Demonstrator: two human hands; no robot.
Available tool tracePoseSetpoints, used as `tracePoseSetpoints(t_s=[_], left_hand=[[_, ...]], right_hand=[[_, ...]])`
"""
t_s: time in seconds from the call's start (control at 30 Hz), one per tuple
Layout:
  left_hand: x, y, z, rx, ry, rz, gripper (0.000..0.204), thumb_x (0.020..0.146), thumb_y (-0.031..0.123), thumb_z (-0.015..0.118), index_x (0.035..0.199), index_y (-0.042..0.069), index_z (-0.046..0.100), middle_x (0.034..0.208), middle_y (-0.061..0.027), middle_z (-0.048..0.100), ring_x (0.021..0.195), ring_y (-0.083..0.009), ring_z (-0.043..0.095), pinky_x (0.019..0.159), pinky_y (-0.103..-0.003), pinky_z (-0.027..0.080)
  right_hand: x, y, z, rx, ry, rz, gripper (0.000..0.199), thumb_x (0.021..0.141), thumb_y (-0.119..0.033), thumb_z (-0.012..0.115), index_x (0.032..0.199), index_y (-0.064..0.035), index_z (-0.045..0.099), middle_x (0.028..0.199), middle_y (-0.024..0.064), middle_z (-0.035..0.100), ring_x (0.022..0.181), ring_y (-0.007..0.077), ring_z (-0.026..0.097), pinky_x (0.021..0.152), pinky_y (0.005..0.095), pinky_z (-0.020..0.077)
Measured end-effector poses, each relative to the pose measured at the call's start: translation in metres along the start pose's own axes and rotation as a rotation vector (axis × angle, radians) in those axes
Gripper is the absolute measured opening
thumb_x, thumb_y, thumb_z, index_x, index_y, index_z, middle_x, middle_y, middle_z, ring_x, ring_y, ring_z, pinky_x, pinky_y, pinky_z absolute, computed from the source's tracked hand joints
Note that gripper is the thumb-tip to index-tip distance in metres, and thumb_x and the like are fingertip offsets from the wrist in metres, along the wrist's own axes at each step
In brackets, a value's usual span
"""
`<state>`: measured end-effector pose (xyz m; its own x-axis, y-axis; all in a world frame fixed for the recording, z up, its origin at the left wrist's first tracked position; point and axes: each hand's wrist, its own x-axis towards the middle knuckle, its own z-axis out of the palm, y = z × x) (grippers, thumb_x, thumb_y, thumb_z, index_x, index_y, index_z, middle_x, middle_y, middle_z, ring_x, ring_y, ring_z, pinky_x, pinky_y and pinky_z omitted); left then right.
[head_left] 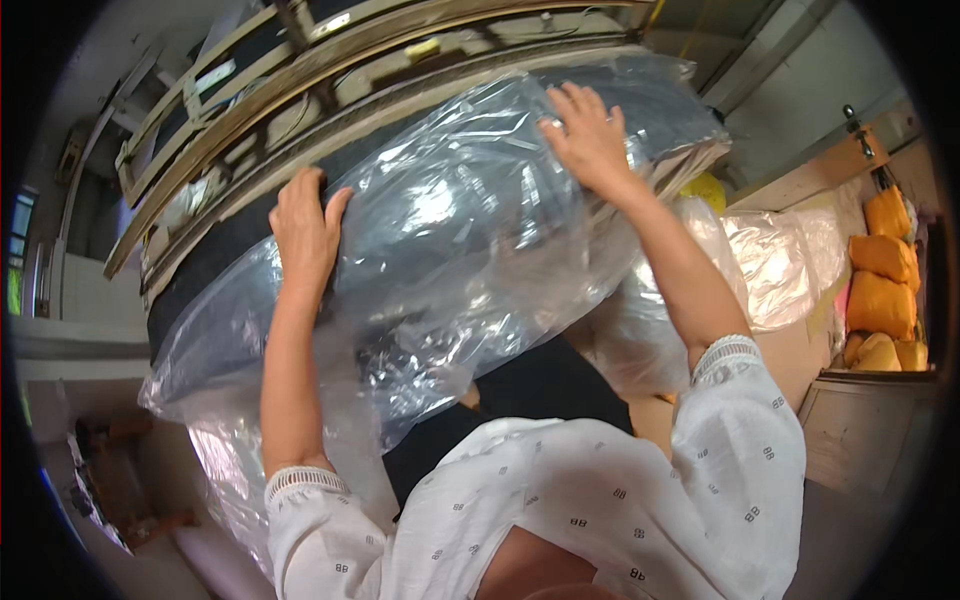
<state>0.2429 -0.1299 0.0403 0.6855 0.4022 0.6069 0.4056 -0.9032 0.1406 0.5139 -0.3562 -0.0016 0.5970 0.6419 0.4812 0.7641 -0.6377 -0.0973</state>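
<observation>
A large sheet of clear, shiny plastic [430, 210] lies crinkled over dark fabric [225, 240] on the long surface in front of me. My right hand [588, 135] rests flat on the plastic at the far right, open, with its fingers spread. On the left, my left hand [303, 225] lies at the far edge of the plastic, beside the dark fabric. Its thumb stands apart from the bent fingers, whose tips are partly hidden, and I see no clear grip. The plastic's near side hangs toward my lap.
Behind the plastic runs a long wooden frame with rails [225, 135]. More clear plastic [775, 265] lies to the right. Orange bundles [882, 290] are stacked on a wooden cabinet [860, 420] at the far right. Dark cloth [550, 390] shows below the plastic, near my lap.
</observation>
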Motion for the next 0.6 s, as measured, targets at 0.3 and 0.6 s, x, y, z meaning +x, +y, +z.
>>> tracePoseSetpoints(t_s=[0.3,0.6], left_hand=[[-0.036,-0.005,-0.032,-0.503,-0.281,-0.398,0.011,0.083,0.008,0.060,0.079,0.002,0.052,0.066,0.0040,0.041,0.060,-0.0044,0.037,0.053,-0.019,0.031],[-0.117,-0.162,-0.151,-0.116,-0.366,-0.584,0.015,0.082,0.012,0.063,0.074,0.000,0.059,0.067,0.0027,0.048,0.065,-0.0053,0.043,0.059,-0.020,0.036]], right_hand=[[0.041,0.147,0.005,0.085,0.044,0.011,0.045,0.087,-0.039,0.044,0.121,-0.0089,0.049,0.130,0.0092,0.044,0.122,0.0272,0.037,0.097,0.0449,0.0318],[-0.045,0.002,-0.081,0.205,-0.287,-0.507,0.047,0.085,-0.042,0.048,0.121,-0.0101,0.049,0.125,0.0078,0.047,0.114,0.0284,0.044,0.089,0.0437,0.0418]])
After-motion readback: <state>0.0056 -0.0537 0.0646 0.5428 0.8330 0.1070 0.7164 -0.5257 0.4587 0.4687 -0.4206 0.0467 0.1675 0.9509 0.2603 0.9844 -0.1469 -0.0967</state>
